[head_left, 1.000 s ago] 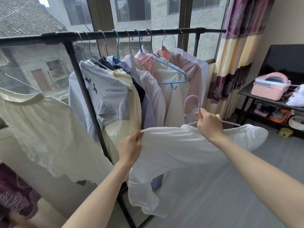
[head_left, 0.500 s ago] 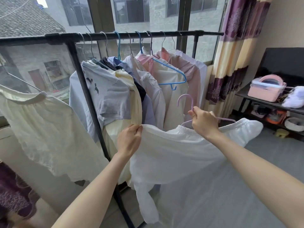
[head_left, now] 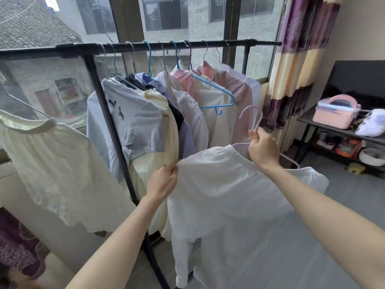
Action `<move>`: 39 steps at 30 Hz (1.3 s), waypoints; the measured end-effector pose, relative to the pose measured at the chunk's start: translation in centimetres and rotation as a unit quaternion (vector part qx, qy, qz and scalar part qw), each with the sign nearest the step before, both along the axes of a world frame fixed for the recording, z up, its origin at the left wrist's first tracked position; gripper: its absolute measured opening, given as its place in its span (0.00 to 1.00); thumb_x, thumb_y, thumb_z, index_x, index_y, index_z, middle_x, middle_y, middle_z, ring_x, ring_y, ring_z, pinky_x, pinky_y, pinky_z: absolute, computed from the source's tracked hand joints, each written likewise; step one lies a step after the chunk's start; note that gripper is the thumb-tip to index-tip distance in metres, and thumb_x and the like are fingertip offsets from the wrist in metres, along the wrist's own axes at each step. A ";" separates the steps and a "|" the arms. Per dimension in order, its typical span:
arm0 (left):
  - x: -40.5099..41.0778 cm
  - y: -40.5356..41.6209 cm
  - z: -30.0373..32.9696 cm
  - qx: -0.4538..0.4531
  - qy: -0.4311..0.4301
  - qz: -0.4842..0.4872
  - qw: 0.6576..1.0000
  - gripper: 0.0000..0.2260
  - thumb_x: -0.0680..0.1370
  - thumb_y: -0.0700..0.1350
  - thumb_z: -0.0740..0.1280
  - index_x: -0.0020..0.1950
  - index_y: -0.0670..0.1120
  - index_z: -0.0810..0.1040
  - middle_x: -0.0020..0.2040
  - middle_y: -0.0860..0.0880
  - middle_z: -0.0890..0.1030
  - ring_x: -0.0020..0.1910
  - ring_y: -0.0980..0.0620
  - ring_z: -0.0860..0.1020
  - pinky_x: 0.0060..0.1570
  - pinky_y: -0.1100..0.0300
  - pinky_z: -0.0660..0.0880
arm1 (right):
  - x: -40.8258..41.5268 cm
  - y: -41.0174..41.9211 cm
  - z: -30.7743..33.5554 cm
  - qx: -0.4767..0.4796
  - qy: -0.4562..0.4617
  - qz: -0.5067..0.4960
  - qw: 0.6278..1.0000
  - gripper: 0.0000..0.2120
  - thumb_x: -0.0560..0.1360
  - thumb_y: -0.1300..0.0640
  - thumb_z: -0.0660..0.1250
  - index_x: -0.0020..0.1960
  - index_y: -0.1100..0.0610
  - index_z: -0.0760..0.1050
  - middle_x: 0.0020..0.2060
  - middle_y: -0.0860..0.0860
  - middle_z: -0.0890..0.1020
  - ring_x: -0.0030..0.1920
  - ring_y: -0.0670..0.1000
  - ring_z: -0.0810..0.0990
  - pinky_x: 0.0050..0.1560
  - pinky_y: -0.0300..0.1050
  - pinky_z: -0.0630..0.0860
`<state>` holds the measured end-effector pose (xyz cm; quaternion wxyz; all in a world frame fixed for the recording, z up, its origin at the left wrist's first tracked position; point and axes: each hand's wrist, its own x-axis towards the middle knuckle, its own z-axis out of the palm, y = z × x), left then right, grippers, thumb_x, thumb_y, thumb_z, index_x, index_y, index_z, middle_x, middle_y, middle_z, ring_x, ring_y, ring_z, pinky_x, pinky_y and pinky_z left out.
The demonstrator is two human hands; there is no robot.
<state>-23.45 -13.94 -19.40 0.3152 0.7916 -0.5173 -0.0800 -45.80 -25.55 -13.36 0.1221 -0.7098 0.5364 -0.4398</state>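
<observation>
A white garment [head_left: 225, 190] hangs on a lilac hanger [head_left: 253, 115] in front of a black clothes rail [head_left: 158, 45]. My right hand [head_left: 263, 150] grips the hanger's neck just below the hook, which points up and sits well under the rail. My left hand [head_left: 163, 181] pinches the garment's left shoulder edge and holds it out sideways. The hanger's right arm pokes out past my right wrist. The garment's lower part hangs down between my forearms.
Several shirts on hangers crowd the rail, with an empty blue hanger [head_left: 216, 97] among them. A cream top [head_left: 52, 163] hangs at far left. A striped curtain [head_left: 295, 65] falls at right. A dark shelf [head_left: 308, 119] carries a pink box [head_left: 335, 114].
My right hand has raised the hanger a little, so its hook stands clear above my fingers. My left hand keeps its pinch on the shoulder edge.
</observation>
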 end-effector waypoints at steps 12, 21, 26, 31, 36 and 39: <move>-2.9 -2.5 0.9 -0.158 -0.050 -0.077 0.983 0.18 0.74 0.53 0.59 0.37 0.41 0.79 0.31 0.44 0.79 0.34 0.41 0.76 0.35 0.48 0.73 | -0.5 -0.2 -0.5 -0.040 -0.032 0.056 0.997 0.13 0.80 0.54 0.57 0.43 0.62 0.72 0.39 0.60 0.81 0.44 0.66 0.76 0.49 0.55 0.70; -3.5 -3.9 3.1 -0.207 -0.059 -0.046 0.976 0.09 0.79 0.48 0.61 0.49 0.46 0.79 0.41 0.44 0.82 0.41 0.39 0.77 0.38 0.52 0.71 | -1.4 0.0 -2.0 -0.007 0.171 0.057 0.984 0.12 0.80 0.54 0.56 0.46 0.61 0.72 0.45 0.61 0.82 0.48 0.64 0.77 0.41 0.48 0.61; -2.4 -3.8 2.9 -0.224 -0.103 -0.057 0.967 0.19 0.77 0.56 0.53 0.45 0.46 0.79 0.40 0.47 0.81 0.39 0.42 0.78 0.36 0.51 0.74 | -2.6 -1.1 1.0 -0.011 -0.032 0.047 0.998 0.12 0.80 0.54 0.56 0.38 0.55 0.68 0.38 0.56 0.79 0.45 0.62 0.77 0.42 0.50 0.68; -2.3 -4.1 3.7 -0.219 -0.152 -0.036 0.963 0.13 0.78 0.50 0.60 0.47 0.46 0.81 0.42 0.47 0.78 0.38 0.43 0.77 0.31 0.57 0.68 | -2.0 -1.3 -2.3 0.066 0.122 0.085 0.987 0.13 0.80 0.55 0.56 0.38 0.56 0.70 0.44 0.60 0.82 0.48 0.63 0.77 0.42 0.49 0.65; -1.4 -3.2 0.0 -0.157 -0.124 -0.012 0.980 0.08 0.76 0.40 0.64 0.50 0.45 0.83 0.48 0.46 0.80 0.46 0.44 0.78 0.41 0.55 0.70 | -3.0 -1.9 -1.6 0.013 -0.032 -0.023 0.999 0.13 0.80 0.54 0.55 0.47 0.61 0.73 0.44 0.62 0.82 0.47 0.65 0.77 0.45 0.53 0.71; -0.6 -2.7 -1.2 -0.145 -0.098 -0.015 0.985 0.12 0.74 0.37 0.64 0.54 0.46 0.81 0.52 0.46 0.78 0.52 0.44 0.76 0.49 0.50 0.73 | -3.8 -2.2 -1.2 0.027 -0.065 -0.028 0.997 0.14 0.80 0.53 0.55 0.43 0.60 0.72 0.38 0.58 0.80 0.44 0.64 0.77 0.44 0.53 0.72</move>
